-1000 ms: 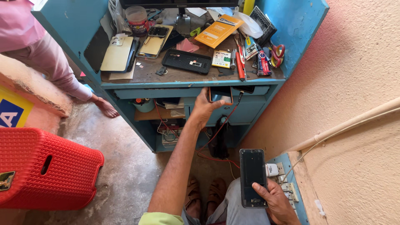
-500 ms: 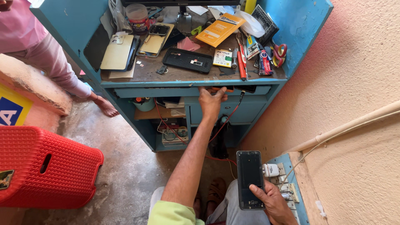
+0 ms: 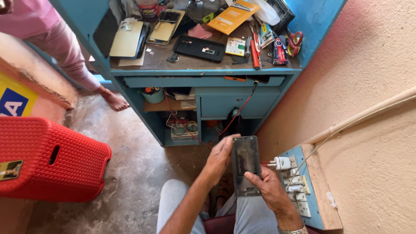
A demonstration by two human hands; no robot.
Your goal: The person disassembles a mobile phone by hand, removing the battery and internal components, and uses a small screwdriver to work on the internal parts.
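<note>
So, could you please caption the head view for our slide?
Both hands, left hand and right hand, hold a dark phone before a cluttered blue workbench.

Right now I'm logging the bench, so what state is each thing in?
Phone: upright, dark, held in both hands.
Left hand: gripping the phone's left edge.
Right hand: gripping its lower right.
White plug: plugged into the socket board.
Desk drawer: shut.
Black phone: flat on the desk.
Red stool: tipped over.

Place: small phone-repair workshop
Bench: blue wooden workbench [image 3: 203, 81] strewn with phone back covers [image 3: 127, 39], a black handset [image 3: 199, 48], screwdrivers [image 3: 255, 54] and scissors [image 3: 295, 41]
Power: wall switchboard [image 3: 299, 190] with white charger [image 3: 281, 164] plugged in
Floor: bare concrete [image 3: 130, 164], red plastic stool [image 3: 47, 162]
</note>
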